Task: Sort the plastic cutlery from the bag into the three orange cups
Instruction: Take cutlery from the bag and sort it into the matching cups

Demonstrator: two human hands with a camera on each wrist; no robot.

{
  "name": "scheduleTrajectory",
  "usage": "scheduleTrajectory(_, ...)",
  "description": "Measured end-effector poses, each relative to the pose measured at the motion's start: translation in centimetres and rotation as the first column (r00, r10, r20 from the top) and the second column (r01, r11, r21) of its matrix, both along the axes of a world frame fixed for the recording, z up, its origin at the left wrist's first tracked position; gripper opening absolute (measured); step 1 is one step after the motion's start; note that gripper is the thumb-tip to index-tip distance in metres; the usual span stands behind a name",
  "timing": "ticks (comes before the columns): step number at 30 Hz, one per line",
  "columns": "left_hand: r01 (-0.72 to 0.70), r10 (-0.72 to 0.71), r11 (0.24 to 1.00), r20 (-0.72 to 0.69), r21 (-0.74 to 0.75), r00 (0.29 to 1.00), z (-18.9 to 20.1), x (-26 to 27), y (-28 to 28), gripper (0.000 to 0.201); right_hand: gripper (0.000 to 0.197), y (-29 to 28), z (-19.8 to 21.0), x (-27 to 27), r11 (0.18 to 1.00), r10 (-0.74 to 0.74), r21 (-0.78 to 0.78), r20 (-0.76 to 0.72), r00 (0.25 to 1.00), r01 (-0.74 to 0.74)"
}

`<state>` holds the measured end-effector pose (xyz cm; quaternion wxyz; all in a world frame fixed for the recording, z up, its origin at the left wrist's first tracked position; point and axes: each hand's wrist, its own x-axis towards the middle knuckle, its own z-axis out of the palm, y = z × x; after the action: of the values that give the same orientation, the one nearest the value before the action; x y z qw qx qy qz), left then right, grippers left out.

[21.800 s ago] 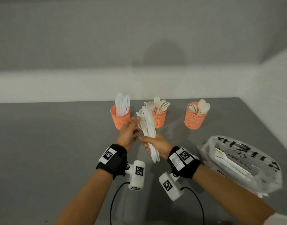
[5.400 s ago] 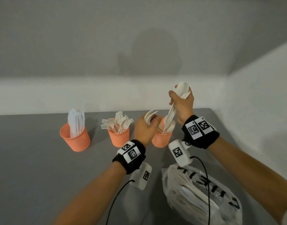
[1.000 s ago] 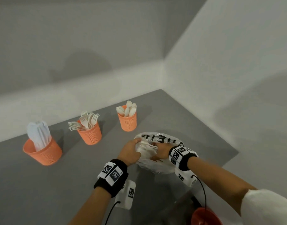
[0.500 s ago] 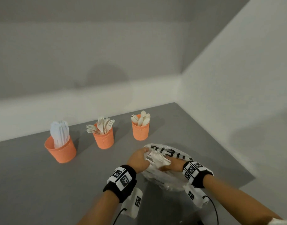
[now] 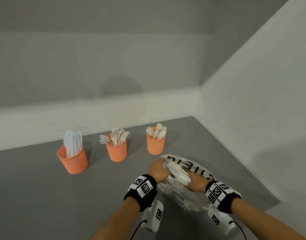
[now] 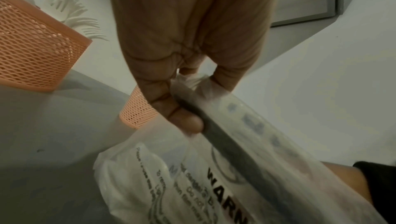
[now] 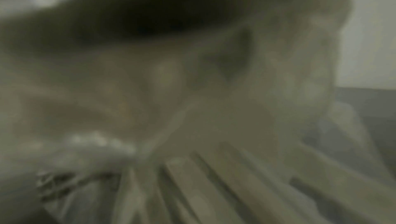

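Three orange mesh cups stand in a row on the grey table: knives in the left cup [image 5: 72,161], forks in the middle cup [image 5: 116,152], spoons in the right cup [image 5: 155,144]. In front of them lies the clear printed bag [image 5: 182,199]. My left hand [image 5: 157,171] pinches the bag's rim [image 6: 205,95] between thumb and fingers. My right hand [image 5: 196,185] is at the bag's mouth and grips a fanned bundle of white cutlery [image 5: 179,173]. The right wrist view is blurred and shows only pale handles [image 7: 214,185].
The grey table [image 5: 44,196] meets a white wall behind the cups and another wall on the right. The bag lies near the table's right edge. In the left wrist view two cups [image 6: 32,49] stand just left of the bag.
The bundle of white cutlery has come further out of the bag in my right hand. My left hand keeps its hold on the bag's rim. The cups have not moved.
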<state>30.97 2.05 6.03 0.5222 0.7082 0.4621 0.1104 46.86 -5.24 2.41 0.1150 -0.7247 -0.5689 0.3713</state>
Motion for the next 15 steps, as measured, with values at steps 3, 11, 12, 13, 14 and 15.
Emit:
scheduleTrajectory(3, -0.005, 0.006, 0.999, 0.041, -0.047, 0.999, -0.2, 0.0, 0.3, 0.054, 0.043, -0.2, 0.5, 0.2, 0.998, 0.003, 0.061, -0.033, 0.999, -0.001)
scheduleTrajectory(11, -0.002, 0.029, 0.973, 0.113, -0.229, 0.993, -1.2, 0.5, 0.4, 0.066, 0.013, -0.2, 2.8, -0.1, 0.869, -0.21, 0.352, -0.376, 0.903, 0.348)
scheduleTrajectory(12, 0.006, 0.028, 0.968, 0.133, -0.25, 0.991, -1.4, 0.8, 0.3, 0.067, 0.011, 0.0, 3.6, -0.4, 0.826, -0.246, 0.361, -0.46, 0.853, 0.433)
scheduleTrajectory(13, 0.013, 0.029, 0.962, 0.148, -0.272, 0.989, -1.4, 0.9, 0.2, 0.068, 0.012, 0.2, 4.5, -0.6, 0.778, -0.268, 0.366, -0.541, 0.797, 0.51)
scheduleTrajectory(14, 0.018, 0.026, 0.961, 0.154, -0.275, 0.988, -1.3, 0.9, 0.1, 0.066, 0.013, 0.5, 5.4, -0.8, 0.73, -0.285, 0.365, -0.606, 0.743, 0.577)
scheduleTrajectory(15, 0.03, 0.007, 0.97, 0.149, -0.241, 0.989, -1.2, 0.9, 0.2, 0.061, 0.014, 0.8, 6.4, -1.1, 0.68, -0.288, 0.366, -0.663, 0.691, 0.635)
